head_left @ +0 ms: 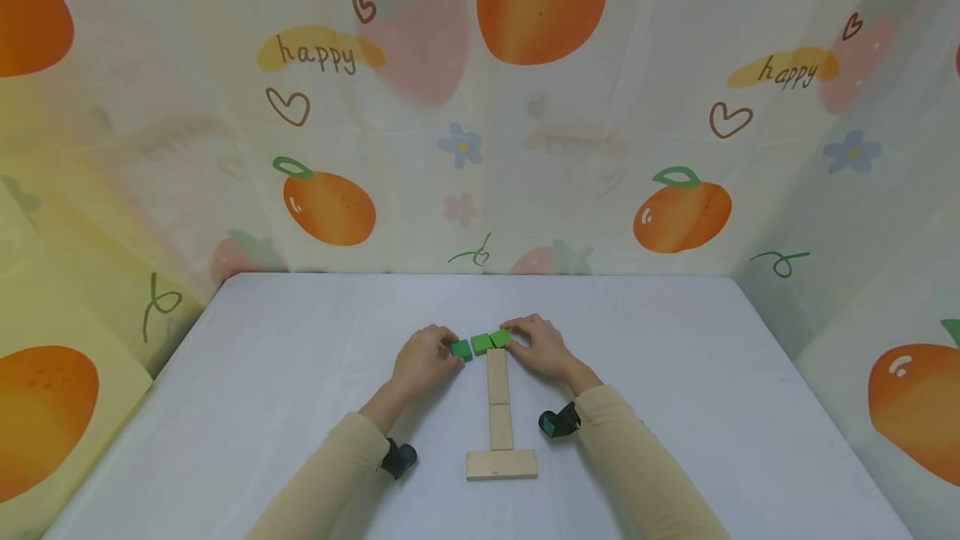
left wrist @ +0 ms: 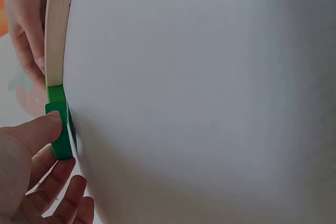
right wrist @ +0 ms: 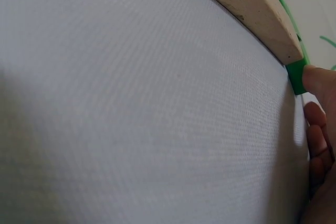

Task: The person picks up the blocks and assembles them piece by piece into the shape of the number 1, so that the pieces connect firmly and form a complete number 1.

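Three small green blocks lie in a slightly slanted row at the top of a wooden plank layout. My left hand [head_left: 423,361] pinches the leftmost green block [head_left: 461,349]; in the left wrist view the thumb presses on that block's [left wrist: 59,135] face. A narrow gap separates it from the middle green block [head_left: 482,344]. At the other end, my right hand [head_left: 542,346] holds the rightmost green block [head_left: 500,338] between thumb and index finger. The right wrist view shows the thumb at that block [right wrist: 297,80], close by the plank's end.
Below the blocks, an upper wooden plank [head_left: 497,375] and a lower wooden plank [head_left: 501,427] stand end to end. A crosswise plank [head_left: 502,464] lies at their foot, on the white table [head_left: 300,340]. A fruit-printed curtain [head_left: 555,123] surrounds the table's back and sides.
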Demonstrator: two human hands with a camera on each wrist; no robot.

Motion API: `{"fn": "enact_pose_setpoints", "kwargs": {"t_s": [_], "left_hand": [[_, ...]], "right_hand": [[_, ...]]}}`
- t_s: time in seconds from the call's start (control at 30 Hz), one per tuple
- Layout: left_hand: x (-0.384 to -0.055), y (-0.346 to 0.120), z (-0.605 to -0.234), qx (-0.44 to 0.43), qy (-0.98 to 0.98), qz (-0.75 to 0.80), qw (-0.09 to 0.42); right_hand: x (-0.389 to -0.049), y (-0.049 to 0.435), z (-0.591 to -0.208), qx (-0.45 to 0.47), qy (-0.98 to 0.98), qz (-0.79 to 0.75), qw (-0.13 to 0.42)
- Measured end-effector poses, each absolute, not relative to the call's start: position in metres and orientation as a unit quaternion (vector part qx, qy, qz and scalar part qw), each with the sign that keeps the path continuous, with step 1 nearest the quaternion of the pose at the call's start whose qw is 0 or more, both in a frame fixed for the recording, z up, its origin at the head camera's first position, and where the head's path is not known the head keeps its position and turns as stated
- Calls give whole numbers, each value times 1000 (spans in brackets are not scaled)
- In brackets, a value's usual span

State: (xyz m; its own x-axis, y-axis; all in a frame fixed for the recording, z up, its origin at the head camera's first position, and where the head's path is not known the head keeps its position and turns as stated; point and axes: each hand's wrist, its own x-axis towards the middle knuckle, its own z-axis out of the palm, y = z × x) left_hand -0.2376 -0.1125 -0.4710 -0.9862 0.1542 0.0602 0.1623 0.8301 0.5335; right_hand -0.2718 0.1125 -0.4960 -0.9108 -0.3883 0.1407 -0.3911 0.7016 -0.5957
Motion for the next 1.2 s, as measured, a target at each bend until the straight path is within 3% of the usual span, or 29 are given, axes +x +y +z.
{"fn": "enact_pose_setpoints", "kwargs": {"t_s": [1.2], "left_hand": [[-238,-107,-478,-83,-962,-259,23]], "right_hand": [[-271,111,-496,203,-924,324,3]]}}
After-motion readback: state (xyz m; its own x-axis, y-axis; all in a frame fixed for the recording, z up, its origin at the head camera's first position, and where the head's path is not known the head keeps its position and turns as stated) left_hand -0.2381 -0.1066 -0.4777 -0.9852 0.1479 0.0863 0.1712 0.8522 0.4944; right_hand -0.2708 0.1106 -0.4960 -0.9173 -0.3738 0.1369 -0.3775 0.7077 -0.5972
